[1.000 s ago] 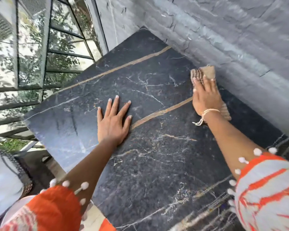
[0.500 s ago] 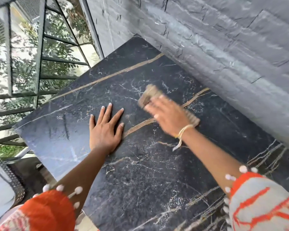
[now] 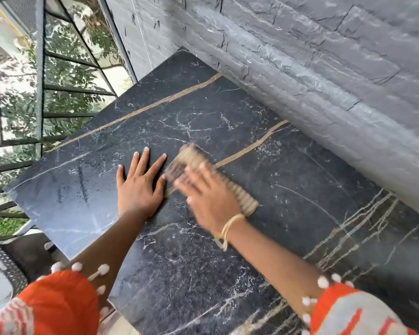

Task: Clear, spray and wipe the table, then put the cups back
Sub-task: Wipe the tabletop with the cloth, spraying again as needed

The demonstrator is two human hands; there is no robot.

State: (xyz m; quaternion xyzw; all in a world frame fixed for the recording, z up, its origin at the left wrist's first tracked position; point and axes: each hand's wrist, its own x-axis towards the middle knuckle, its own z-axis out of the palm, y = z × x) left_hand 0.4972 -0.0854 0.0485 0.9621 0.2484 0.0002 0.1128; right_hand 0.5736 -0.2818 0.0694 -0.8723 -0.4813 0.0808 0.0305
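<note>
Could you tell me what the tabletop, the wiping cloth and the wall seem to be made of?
Tabletop: looks like dark marble or a marble-look slab, matte, with white and gold veins. Cloth: apparently a ribbed beige textile, judging by its ridged edge; it is blurred. Wall: grey split-face stone or stone cladding, rough and layered.

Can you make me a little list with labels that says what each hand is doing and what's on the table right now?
left hand: left hand lies flat on the table, fingers spread, holding nothing
right hand: right hand presses a cloth down, blurred from moving
cloth: tan ribbed cloth under the right hand, right beside the left hand
table: dark marble table with gold and white veins
cups: none in view
spray bottle: none in view
behind the table: grey stone wall
wrist: pale string bracelet on the right wrist
</note>
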